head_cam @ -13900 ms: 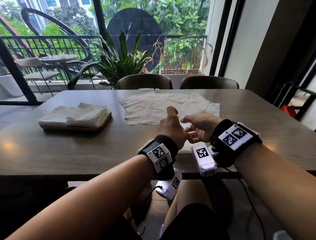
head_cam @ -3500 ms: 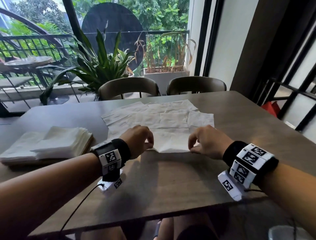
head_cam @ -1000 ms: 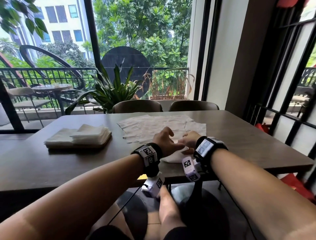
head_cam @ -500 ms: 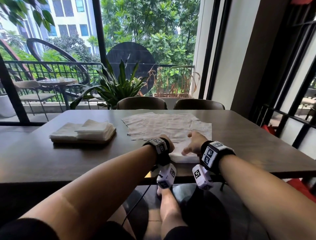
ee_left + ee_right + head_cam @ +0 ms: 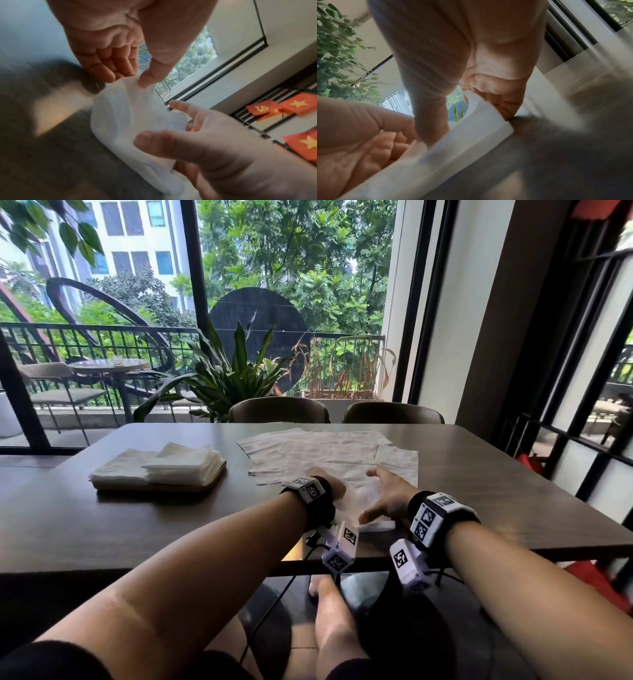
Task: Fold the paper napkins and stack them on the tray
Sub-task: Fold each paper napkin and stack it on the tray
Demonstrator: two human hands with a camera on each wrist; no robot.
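Head: both hands at the near table (image 5: pixel 513 508) edge on one napkin (image 5: pixel 368 494); left hand (image 5: pixel 329 487) and right hand (image 5: pixel 387 498) either side of it. Loose flat napkins (image 5: pixel 329 450) just beyond; tray (image 5: pixel 161 486) to the left with folded napkins (image 5: pixel 171 463) stacked.

Left wrist: thumb and fingers pinch the napkin's raised edge — blurred.

Right wrist: right hand's fingers spread, thumb and fingers on the folded napkin's edge — cannot tell if it is gripping.
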